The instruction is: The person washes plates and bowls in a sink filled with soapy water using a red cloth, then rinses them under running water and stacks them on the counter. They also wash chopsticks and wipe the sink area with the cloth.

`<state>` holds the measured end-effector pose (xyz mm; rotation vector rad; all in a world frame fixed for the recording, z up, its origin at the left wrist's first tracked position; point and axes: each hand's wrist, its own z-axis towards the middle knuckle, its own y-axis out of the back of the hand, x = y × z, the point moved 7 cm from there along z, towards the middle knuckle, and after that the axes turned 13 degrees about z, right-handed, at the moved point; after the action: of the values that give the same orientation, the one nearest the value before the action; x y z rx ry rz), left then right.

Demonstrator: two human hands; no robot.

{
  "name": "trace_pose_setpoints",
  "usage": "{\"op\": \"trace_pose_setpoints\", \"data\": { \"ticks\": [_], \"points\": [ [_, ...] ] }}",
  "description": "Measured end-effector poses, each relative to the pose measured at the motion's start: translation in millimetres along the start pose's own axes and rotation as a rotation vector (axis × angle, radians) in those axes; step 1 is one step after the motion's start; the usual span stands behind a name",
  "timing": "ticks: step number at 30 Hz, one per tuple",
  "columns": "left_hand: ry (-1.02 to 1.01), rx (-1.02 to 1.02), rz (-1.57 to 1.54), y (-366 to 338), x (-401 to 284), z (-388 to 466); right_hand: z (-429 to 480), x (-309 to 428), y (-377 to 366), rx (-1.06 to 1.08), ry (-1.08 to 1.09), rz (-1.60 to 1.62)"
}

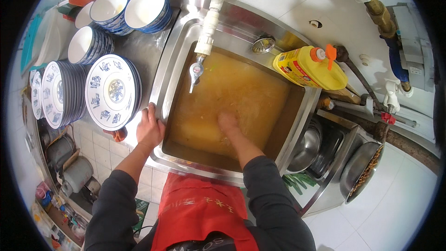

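Observation:
My left hand (150, 128) rests on the steel sink's left rim (161, 103), just right of a stack of patterned plates (111, 92); nothing shows in it. Down in the sink basin, my right hand (229, 122) is partly sunk in cloudy, brownish water (223, 87). Its fingers are hidden below the surface, so whether they hold anything cannot be seen. A small tap (196, 69) on a white pipe hangs over the basin's upper left, beyond both hands.
More plates (54, 94) and stacked blue-and-white bowls (148, 10) crowd the left counter. At the sink's right back corner are a yellow detergent bottle (306, 68) and a drain strainer (263, 44). Metal bowls (305, 150) sit lower right, near a pan (360, 170).

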<state>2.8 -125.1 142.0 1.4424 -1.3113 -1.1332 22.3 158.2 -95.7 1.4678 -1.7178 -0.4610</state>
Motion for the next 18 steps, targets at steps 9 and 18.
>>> {"op": "trace_pose_setpoints", "data": {
  "ticks": [9,18],
  "points": [
    [0.001,-0.002,0.03,0,0,-2,13,-3,27,-0.011,0.0,0.121],
    [-0.017,-0.038,0.035,-8,7,-7,-66,21,87,-0.407,0.079,0.646]
  ]
}}
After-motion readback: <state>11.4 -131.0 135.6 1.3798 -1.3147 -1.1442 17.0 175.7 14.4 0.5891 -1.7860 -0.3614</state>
